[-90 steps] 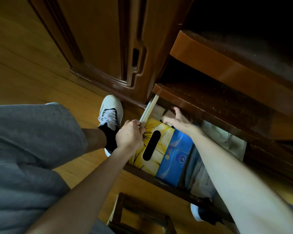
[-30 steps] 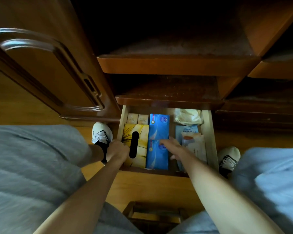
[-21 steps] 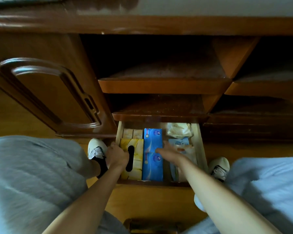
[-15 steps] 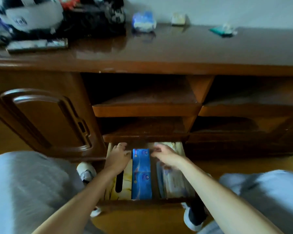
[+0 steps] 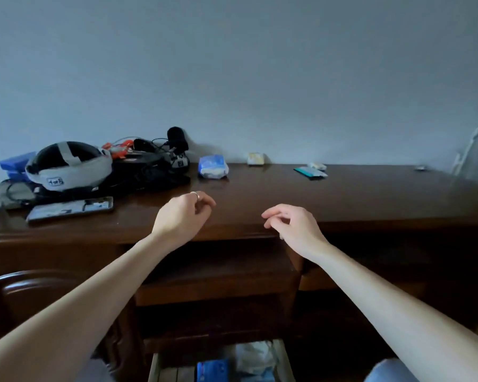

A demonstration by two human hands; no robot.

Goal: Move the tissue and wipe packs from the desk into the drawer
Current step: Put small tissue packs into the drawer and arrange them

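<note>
Dark polished wood of the desk (image 5: 342, 199) is stretching under a plain grey wall. Both hands are hovering over its front edge, the left hand (image 5: 183, 216) and right hand (image 5: 293, 226) each hanging with fingers loosely curled, holding nothing. Beyond them a blue-and-white tissue pack (image 5: 213, 167) is sitting beside a tangle of black gear (image 5: 149, 168), while the drawer (image 5: 284, 362) is standing open below with packs inside.

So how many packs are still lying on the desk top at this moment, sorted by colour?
Blue and white pack: 1
Pale yellow pack: 1
Teal flat pack: 1
Small whitish pack beside the teal one: 1
Total: 4
Both the left hand and right hand hold nothing.
</note>
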